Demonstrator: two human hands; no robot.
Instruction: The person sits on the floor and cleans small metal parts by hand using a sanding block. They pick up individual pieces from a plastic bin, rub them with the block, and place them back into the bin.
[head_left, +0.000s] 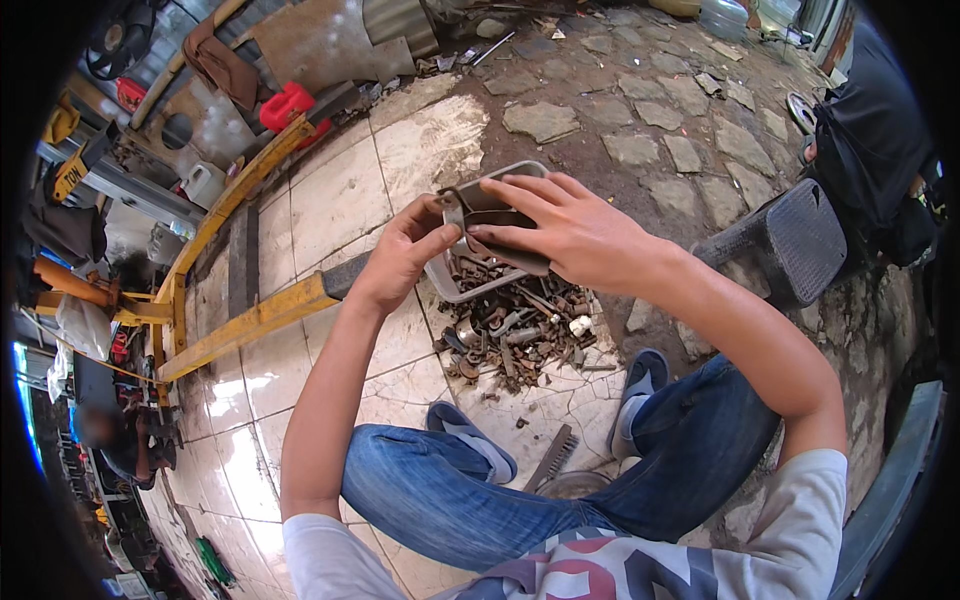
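Observation:
A curved dark metal bracket (480, 214) is held up in front of me. My left hand (416, 247) pinches its flat end between thumb and fingers. On the other side my right hand (551, 225) grips the wider curved part, fingers spread over it. Behind and below the bracket stands a grey rectangular tray (450, 291) with rusty bolts and small metal parts in it. A heap of rusty bolts, nuts and scrap parts (517, 337) lies on the tiles beside the tray. Between my feet lies a wire brush (553, 457), next to a round metal object (576, 484), partly hidden by my leg.
A yellow steel frame (247, 330) with dark ends extends from the left. At the right stand a black plastic stool (806, 244) and a person in dark clothes (874, 142). Another person (124, 442) is at the far left. Red jerrycans (289, 109) stand beyond the frame.

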